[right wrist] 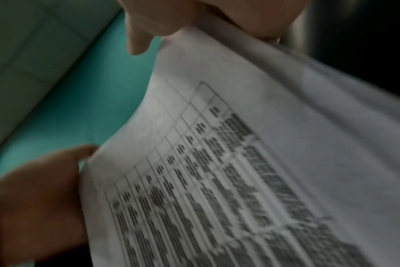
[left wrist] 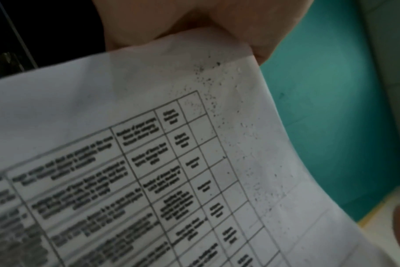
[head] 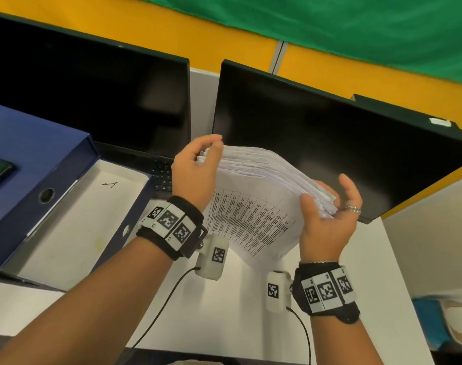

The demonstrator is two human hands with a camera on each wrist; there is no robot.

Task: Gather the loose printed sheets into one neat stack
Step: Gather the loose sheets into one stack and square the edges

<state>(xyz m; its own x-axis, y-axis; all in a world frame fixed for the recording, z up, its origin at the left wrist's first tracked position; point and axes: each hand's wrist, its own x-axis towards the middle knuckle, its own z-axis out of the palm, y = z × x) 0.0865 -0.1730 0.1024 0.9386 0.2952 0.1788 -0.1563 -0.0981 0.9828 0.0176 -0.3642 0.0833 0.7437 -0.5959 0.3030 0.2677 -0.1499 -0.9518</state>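
A thick bundle of printed sheets stands on its edge above the white desk, its front page showing a table of text. My left hand grips the bundle's top left corner, fingers curled over it. My right hand cups the right corner, thumb on the front page and fingers behind. The sheet edges are uneven and fanned along the top. In the left wrist view the printed page fills the frame under my fingers. The right wrist view shows the same page, blurred.
Two dark monitors stand just behind the sheets, with a keyboard under the left one. An open blue box file with a white inside lies at the left. Cables trail over the desk's front.
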